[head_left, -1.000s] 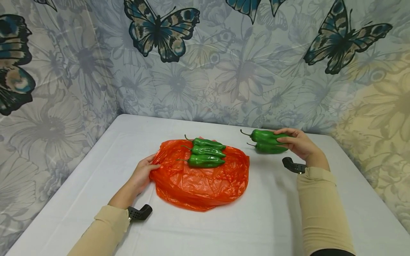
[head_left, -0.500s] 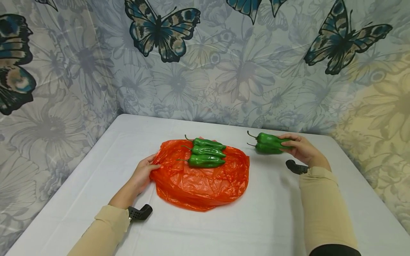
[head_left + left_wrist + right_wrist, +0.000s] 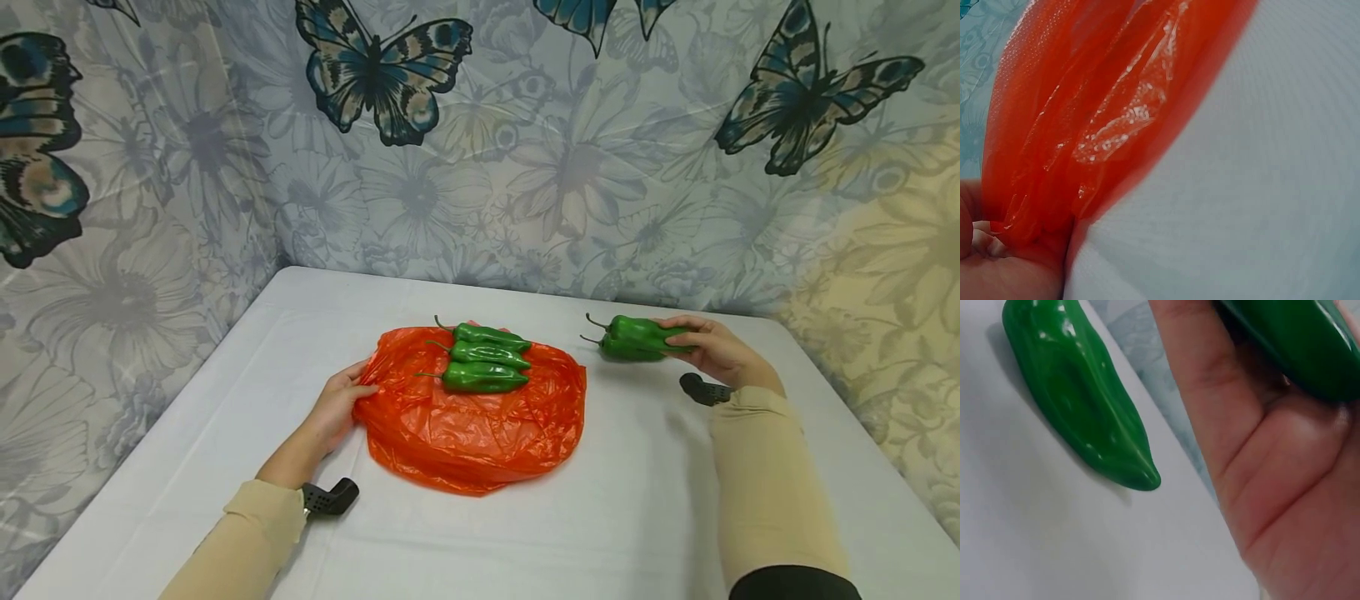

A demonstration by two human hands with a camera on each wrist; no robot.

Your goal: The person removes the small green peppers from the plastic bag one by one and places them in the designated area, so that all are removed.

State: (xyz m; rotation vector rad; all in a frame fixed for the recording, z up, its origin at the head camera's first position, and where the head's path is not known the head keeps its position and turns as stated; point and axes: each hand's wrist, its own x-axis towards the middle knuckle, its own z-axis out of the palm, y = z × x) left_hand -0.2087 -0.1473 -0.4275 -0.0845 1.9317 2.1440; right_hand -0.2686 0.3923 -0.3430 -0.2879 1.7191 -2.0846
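The bench (image 3: 510,542), under a white cover, spreads beneath and between both hands. The red plastic bag (image 3: 472,433) lies on it just to the right of the left hand (image 3: 333,407), broad and crinkled, its longer extent running from side to side. That hand closes on the bag's nearest edge, pinching the gathered plastic with thumb and fingers. The right hand (image 3: 712,350), well apart from the bag, has its thumb and fingers curled about the tip end of one green pepper.

This held pepper (image 3: 637,328) reaches out leftward from the right hand, its long axis mostly crosswise, stem end toward the bag and tip back toward the palm. The loose pepper (image 3: 626,348) lies on the bench just below the right hand's grip, on the person's side of the held one, stem also leftward (the right wrist view shows its tapered tip pointing back toward the hand's heel).

Beyond the left hand and to its right, three peppers rest on the bag in a close row: far pepper (image 3: 491,337), middle pepper (image 3: 489,355), near pepper (image 3: 483,378). All point their tips toward the right hand's side, stems toward the left's; the far one slants, tip nearer the person.
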